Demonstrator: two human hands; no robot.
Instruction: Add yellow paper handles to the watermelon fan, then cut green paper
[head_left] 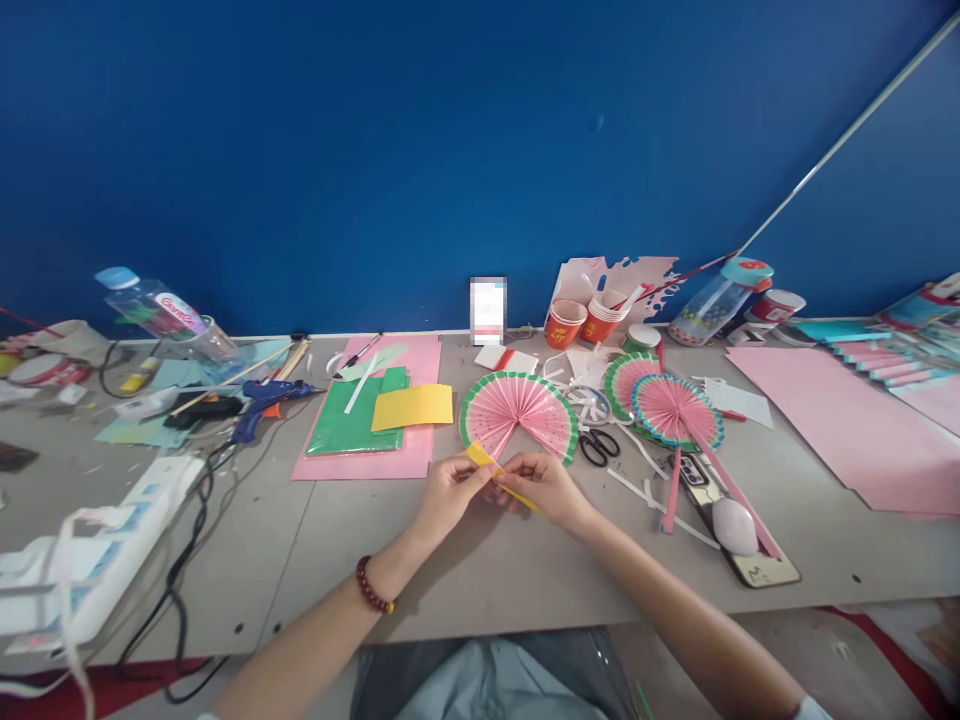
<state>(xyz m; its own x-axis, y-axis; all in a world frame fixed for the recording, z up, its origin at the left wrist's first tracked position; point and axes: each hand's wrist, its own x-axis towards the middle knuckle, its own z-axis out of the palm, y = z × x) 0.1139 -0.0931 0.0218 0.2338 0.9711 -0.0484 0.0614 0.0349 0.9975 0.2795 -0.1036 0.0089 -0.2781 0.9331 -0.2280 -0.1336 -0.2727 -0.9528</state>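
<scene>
yellow paper strip [481, 459]: you hold it just above the table [450, 590], at the middle in front of you, right at the near edge of the watermelon fan [517, 412].
long axis: it runs on a slant, with the far end up and to your left and the near end down and to your right. the upper end pokes out past your left fingers; the lower end shows as a thin edge under your right hand.
left hand [448, 492]: thumb and fingertips are pinched on the strip near its upper left end. there is a bead bracelet [371, 588] on the wrist.
right hand [546, 487]: it is clamped on the same strip, with the fingers curled over the middle and lower part. your two hands nearly touch.
watermelon fan: opened to a full circle, it lies flat just beyond your hands.
two more fans [675, 408]: they overlap, off to the right, with their sticks pointing toward you.
scissors [598, 446]: they lie flat between the fans.
paper stack: a yellow sheet [412, 407] lies on green paper [349, 425], and that lies on a pink sheet [424, 362], beyond your left hand.
glue gun [270, 395]: it lies farther left, among cables.
</scene>
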